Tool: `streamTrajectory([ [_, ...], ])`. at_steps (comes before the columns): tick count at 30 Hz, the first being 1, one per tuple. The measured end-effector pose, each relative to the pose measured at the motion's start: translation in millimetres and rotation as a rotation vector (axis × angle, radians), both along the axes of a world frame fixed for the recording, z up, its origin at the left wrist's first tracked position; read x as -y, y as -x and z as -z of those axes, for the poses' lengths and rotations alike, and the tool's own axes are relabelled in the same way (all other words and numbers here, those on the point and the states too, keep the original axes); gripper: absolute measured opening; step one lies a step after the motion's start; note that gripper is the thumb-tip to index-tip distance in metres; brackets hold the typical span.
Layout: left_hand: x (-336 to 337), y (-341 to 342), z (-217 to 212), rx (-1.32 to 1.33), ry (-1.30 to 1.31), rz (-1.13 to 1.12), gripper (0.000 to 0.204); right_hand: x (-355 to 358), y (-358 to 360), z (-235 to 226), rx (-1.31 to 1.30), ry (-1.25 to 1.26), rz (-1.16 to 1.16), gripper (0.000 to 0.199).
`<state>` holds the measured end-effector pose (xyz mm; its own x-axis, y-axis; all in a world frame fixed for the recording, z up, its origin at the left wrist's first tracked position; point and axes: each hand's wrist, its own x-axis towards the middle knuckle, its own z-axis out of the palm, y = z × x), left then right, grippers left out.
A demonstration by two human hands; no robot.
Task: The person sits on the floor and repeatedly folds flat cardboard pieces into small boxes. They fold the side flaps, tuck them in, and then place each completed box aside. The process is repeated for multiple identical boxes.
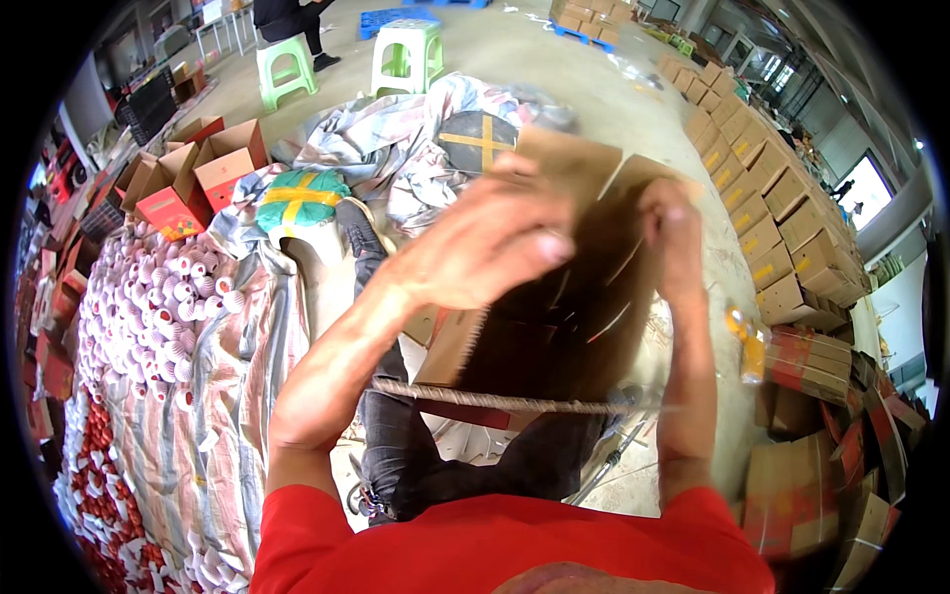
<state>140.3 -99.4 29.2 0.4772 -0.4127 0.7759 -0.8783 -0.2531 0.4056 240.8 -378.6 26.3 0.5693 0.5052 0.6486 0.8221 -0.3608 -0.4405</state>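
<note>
- We look down at our left hand (pixel 485 240), blurred, thumb and fingers spread apart; it hovers over the left part of an open cardboard box (pixel 559 332), and we cannot tell whether it touches.
- Our right hand (pixel 676 233) has its fingers curled in at the box's right-hand flap – whether they grip the edge, the blur keeps us from telling.
- The box sits between and below both hands, its inside dark, with raised flaps reaching beyond the fingers.
- Just beyond the left hand lies a round dark bundle (pixel 462 155) with a yellow tape cross.
- Left of that hand we find a green bundle (pixel 289 220) bound in yellow tape, then a heap of pale ridged pieces (pixel 148 307).
- Right of the right hand stand rows of brown cartons (pixel 767 213); nearer, past the forearm, lies yellow tape (pixel 752 356).
</note>
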Motion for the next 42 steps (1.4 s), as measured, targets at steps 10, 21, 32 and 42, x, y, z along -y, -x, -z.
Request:
streamTrajectory([
  [10,50,-53,0,0.033,-0.277,-0.118,0.038,-24,-39,62,-0.165,0.591,-0.035,0.033],
  [21,66,-40,102,-0.046,-0.344,0.149,0.029,-16,-3,110,-0.184,0.754,-0.002,0.035],
  [32,6,1,109,-0.107,-0.456,-0.081,0.059,0,23,126,-0.168,0.784,0.084,0.044],
  [42,-18,-10,86,-0.227,-0.69,-0.316,0.056,-15,35,78,0.079,0.431,0.107,0.01],
])
